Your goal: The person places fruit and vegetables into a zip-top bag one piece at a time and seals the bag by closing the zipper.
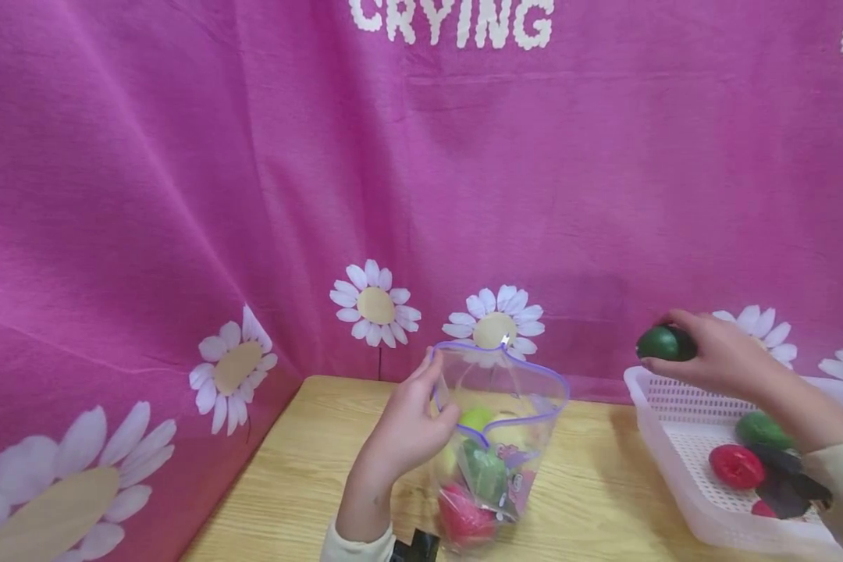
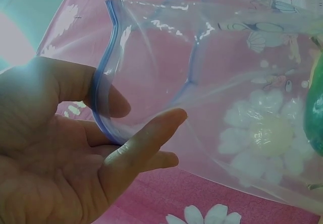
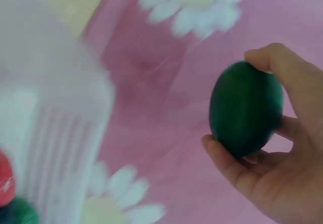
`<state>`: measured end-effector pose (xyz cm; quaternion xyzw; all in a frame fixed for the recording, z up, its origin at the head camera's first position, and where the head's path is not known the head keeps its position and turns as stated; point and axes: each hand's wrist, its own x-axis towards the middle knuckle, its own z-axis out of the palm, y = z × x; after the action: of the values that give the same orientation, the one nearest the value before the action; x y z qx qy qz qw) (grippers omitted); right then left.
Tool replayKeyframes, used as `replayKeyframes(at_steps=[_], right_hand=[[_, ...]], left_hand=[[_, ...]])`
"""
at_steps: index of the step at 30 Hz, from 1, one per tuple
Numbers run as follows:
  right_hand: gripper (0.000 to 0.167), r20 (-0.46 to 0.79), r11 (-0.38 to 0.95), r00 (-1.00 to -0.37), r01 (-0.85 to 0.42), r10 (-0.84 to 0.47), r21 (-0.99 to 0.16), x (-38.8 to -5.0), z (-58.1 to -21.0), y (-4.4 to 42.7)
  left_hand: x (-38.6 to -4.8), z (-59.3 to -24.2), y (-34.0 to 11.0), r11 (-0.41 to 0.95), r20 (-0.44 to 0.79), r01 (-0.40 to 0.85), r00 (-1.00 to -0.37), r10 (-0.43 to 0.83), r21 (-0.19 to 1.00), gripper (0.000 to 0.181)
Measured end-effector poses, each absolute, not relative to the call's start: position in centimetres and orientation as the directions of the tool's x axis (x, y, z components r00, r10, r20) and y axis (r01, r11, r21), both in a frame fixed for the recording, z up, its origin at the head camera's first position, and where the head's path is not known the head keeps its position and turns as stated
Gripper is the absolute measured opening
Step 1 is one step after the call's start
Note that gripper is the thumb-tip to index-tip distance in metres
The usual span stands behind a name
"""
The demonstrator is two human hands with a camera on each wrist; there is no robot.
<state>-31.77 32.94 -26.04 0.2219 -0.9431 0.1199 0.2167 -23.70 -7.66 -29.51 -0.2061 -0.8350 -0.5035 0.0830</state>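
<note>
In the head view, my left hand (image 1: 410, 425) holds the rim of a clear zip bag (image 1: 527, 468) with a purple-blue edge. The bag stands on the table with its mouth spread. Inside show a green piece (image 1: 485, 472), a red one (image 1: 466, 515) and a yellow-green one (image 1: 475, 419). The left wrist view shows the rim (image 2: 102, 77) between the fingers. My right hand (image 1: 727, 355) grips a dark green oval fruit or vegetable (image 1: 663, 343) above the basket's back left corner. Its smooth, egg-like shape (image 3: 246, 110) is plain in the right wrist view; its kind is unclear.
A pale perforated plastic basket (image 1: 663, 468) sits at the right, holding a red piece (image 1: 736, 467), a green one (image 1: 766, 431) and dark ones (image 1: 780, 492), partly behind my right arm. Pink flowered cloth (image 1: 534, 195) hangs behind the wooden table (image 1: 309, 468).
</note>
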Motion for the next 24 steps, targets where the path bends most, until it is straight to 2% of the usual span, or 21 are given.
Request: replayKeyframes(at_steps=[5,11,14,24], right_hand=[[0.044,0.572,0.790,-0.710,-0.591,-0.411,-0.167,-30.0,-24.4,27.9],[0.042,0.488,0.608,-0.719,-0.688,-0.495,-0.396,-27.6,-23.7,22.1],[0.038,0.448,0.513,-0.695,-0.719,-0.563,-0.469,-26.9,-24.0,19.8],[0.042,0.487,0.373,-0.624,-0.769,-0.610,-0.519,-25.8,-24.9,16.3]], left_hand=[[-23.7,-29.7,-7.5,0.378,0.331,0.414,-0.905,0.267,0.828,0.070],[-23.5,-29.8,-7.4,0.364,0.323,0.410,-0.905,0.276,0.836,0.071],[-23.5,-29.8,-7.4,0.372,0.324,0.409,-0.906,0.272,0.833,0.071],[-23.3,-29.4,-6.8,0.391,0.299,0.392,-0.912,0.280,0.832,0.073]])
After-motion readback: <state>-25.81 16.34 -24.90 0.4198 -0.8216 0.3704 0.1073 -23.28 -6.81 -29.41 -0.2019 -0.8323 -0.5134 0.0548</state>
